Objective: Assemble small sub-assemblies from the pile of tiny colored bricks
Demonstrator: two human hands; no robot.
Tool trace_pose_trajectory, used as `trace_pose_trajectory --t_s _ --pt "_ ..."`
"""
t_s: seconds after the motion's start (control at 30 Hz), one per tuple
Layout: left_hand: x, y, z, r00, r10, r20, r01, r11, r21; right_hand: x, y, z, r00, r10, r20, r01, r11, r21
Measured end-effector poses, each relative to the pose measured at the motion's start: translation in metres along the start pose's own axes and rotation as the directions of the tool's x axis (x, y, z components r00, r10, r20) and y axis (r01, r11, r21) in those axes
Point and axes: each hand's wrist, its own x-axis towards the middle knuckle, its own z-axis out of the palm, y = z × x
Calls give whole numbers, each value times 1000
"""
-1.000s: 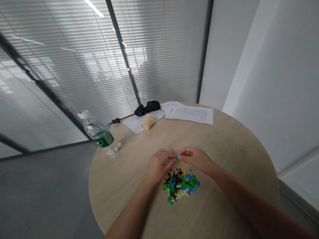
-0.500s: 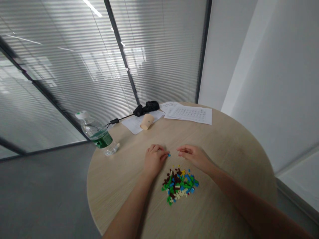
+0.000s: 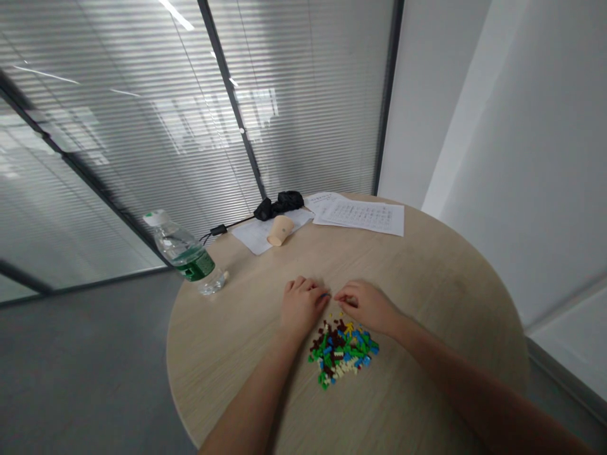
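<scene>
A small blue brick lies at the fingertips of my left hand, partly hidden, and I cannot tell whether those curled fingers hold it. My right hand rests just to its right, fingers loosely curled, with nothing visible in them. Directly below both hands, nearer me, sits a loose pile of tiny green, blue, brown, yellow and cream bricks. It lies on a round light-wood table, and neither hand touches it.
At the far side of the table lie printed papers, a white sheet, a tipped paper cup, a black fabric bundle and a black cable. A water bottle lies at the left. Glass partitions with blinds stand beyond.
A second ago both hands met at the blue brick, then they parted and it appeared beside my left fingers. Now the hands have come closer together, and my left fingertips reach the brick.
</scene>
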Motion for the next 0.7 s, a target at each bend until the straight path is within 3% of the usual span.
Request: trace_pose_trajectory --t_s 0.5,0.7 --pt "-1 -10 0 1000 23 5 -22 998 -66 -4 5 -6 987 -145 74 146 989 0" --pt "-1 -10 -2 1000 26 4 -26 998 -49 -4 5 -6 986 -135 94 135 991 1"
